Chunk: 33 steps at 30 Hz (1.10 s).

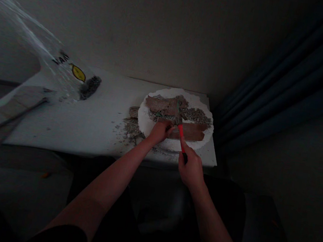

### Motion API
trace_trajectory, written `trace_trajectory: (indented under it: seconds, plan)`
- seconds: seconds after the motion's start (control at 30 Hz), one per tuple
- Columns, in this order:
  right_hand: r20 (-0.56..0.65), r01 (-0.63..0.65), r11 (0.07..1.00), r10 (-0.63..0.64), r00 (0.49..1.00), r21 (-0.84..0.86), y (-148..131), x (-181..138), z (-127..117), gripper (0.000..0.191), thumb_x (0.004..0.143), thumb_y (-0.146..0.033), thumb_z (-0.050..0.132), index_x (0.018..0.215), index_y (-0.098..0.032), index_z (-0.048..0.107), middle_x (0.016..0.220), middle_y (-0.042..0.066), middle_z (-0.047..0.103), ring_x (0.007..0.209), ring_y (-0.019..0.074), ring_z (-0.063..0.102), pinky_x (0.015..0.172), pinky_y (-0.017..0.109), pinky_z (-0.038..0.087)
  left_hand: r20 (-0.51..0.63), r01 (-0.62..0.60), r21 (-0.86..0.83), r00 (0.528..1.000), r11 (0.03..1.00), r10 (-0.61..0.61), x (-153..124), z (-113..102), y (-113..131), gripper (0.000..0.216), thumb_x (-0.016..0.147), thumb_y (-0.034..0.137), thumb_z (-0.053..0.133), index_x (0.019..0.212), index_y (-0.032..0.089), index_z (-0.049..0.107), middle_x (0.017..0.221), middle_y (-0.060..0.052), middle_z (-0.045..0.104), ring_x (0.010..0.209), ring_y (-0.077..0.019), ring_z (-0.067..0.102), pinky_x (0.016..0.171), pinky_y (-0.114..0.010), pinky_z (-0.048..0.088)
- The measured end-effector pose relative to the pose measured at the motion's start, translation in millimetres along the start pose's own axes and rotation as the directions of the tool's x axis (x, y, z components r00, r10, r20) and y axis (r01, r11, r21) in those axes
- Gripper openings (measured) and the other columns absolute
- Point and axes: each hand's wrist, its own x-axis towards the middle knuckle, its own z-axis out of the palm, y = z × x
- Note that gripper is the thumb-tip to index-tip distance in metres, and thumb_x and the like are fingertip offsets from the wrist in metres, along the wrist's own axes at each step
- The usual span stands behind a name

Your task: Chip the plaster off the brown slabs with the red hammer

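My right hand (191, 166) is wrapped round the red and black handle of a hammer (180, 129). Its dark head is over the middle of a white scalloped-edged board (145, 126). Just left of the hammer head, my left hand (161, 131) is low over the board with fingertips drawn together. Whatever they pinch is too small and dark to make out. A brown flat slab (191, 132) lies along the near side of the board, partly behind my hands. Farther back is a rough reddish-brown piece (159, 104). Grey stone chips (196, 116) are heaped at the right.
Loose rubble (132, 129) spills over the white table (88, 127) left of the board. A clear plastic bag (66, 69) with a yellow print and dark bits inside stands farther left, near an open cardboard flap (29, 98). A dark blue curtain (276, 93) hangs at the right.
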Motion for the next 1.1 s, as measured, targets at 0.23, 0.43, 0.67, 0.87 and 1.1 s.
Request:
trace_trajectory:
  seconds: [0.23, 0.43, 0.67, 0.87, 1.1]
  plan:
    - [-0.001, -0.005, 1.000, 0.005, 1.000, -0.013, -2.8, 1.9, -3.4, 0.060, 0.094, -0.017, 0.045, 0.154, -0.022, 0.044, 0.105, 0.012, 0.071, 0.093, 0.0249, 0.067, 0.086, 0.039, 0.053, 0.014, 0.014, 0.017, 1.000, 1.000, -0.014, -0.4, 0.1, 0.6, 0.022, 0.091, 0.033, 0.056, 0.088, 0.015, 0.069, 0.078, -0.007, 0.071, 0.071, -0.0188, 0.062, 0.069, -0.029, 0.043]
    - [-0.028, 0.002, 1.000, -0.003, 1.000, -0.026, -2.8, 1.8, -6.6, 0.060, 0.095, -0.018, 0.045, 0.155, -0.021, 0.042, 0.105, 0.013, 0.070, 0.091, 0.0249, 0.067, 0.084, 0.038, 0.053, 0.024, -0.002, 0.018, 1.000, 1.000, 0.002, -0.1, -0.1, 0.5, 0.024, 0.092, 0.033, 0.054, 0.082, 0.016, 0.068, 0.075, -0.006, 0.069, 0.068, -0.0176, 0.060, 0.068, -0.029, 0.042]
    - [-0.056, 0.007, 0.999, -0.009, 0.998, -0.038, -5.1, 0.9, -12.4, 0.059, 0.095, -0.019, 0.045, 0.153, -0.021, 0.045, 0.107, 0.013, 0.071, 0.093, 0.0254, 0.067, 0.084, 0.038, 0.052, 0.021, 0.012, 0.031, 1.000, 0.999, -0.013, -1.1, 1.4, 0.1, 0.028, 0.093, 0.038, 0.054, 0.082, 0.017, 0.068, 0.072, -0.005, 0.068, 0.065, -0.0168, 0.058, 0.067, -0.029, 0.042]
    - [0.006, 0.007, 1.000, -0.007, 1.000, -0.001, -4.9, 1.1, -9.9, 0.059, 0.094, -0.018, 0.046, 0.153, -0.021, 0.046, 0.108, 0.013, 0.071, 0.095, 0.0256, 0.067, 0.087, 0.039, 0.052, 0.014, 0.008, 0.038, 1.000, 0.999, -0.009, -1.8, 1.3, 0.4, 0.026, 0.092, 0.037, 0.054, 0.087, 0.016, 0.068, 0.079, -0.007, 0.071, 0.071, -0.0187, 0.061, 0.069, -0.030, 0.044]
    - [0.005, -0.008, 1.000, 0.008, 1.000, -0.025, -4.9, 1.2, -10.7, 0.062, 0.093, -0.016, 0.047, 0.154, -0.022, 0.044, 0.108, 0.012, 0.071, 0.094, 0.0255, 0.067, 0.087, 0.039, 0.052, 0.017, 0.001, 0.060, 1.000, 0.998, -0.002, -1.8, -1.1, 1.8, 0.024, 0.091, 0.035, 0.055, 0.086, 0.016, 0.068, 0.081, -0.008, 0.071, 0.073, -0.0187, 0.061, 0.071, -0.030, 0.045]
